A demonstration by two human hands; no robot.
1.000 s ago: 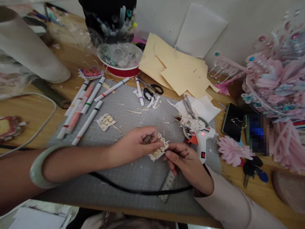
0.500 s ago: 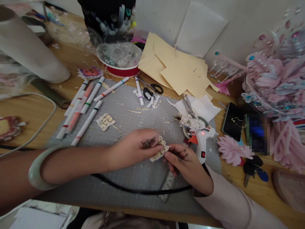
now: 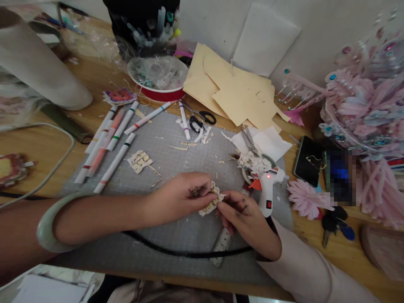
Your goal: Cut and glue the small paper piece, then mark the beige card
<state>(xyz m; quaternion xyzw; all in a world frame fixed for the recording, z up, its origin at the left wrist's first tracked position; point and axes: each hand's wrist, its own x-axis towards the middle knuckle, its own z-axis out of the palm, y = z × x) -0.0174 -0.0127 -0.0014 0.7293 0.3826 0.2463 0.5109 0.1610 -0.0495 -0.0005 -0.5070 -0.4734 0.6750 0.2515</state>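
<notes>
Left hand [image 3: 189, 191]: thumb and curled fingers pinch a yellow cutout [image 3: 208, 207] with black line drawing and white edges.
Right hand [image 3: 244, 214]: thumb and forefinger close on the cutout's ragged right edge, a white sliver showing at the tips.
Yellow cutout: between the two hands, its upper left part hidden behind the left fingers, its lower edge showing below the left thumb; whether it touches the mat, I cannot tell.
Change from a second ago: the left hand sits slightly lower and less of the cutout shows; the right hand has barely shifted, and the things around lie as they did.
Under the hands: grey cutting mat [image 3: 173, 166], with a metal ruler [image 3: 221, 248] partly below the right hand and a black cable [image 3: 176, 253] curving nearer the body.
Left of the hands: a second cutout [image 3: 140, 160] lies flat, then white markers [image 3: 116, 162].
Right of the hands: white glue gun [image 3: 267, 195], its red light lit.
Farther out: black-handled scissors [image 3: 208, 118], pale yellow card sheets [image 3: 249, 101], and the wooden desk [image 3: 47, 152].
</notes>
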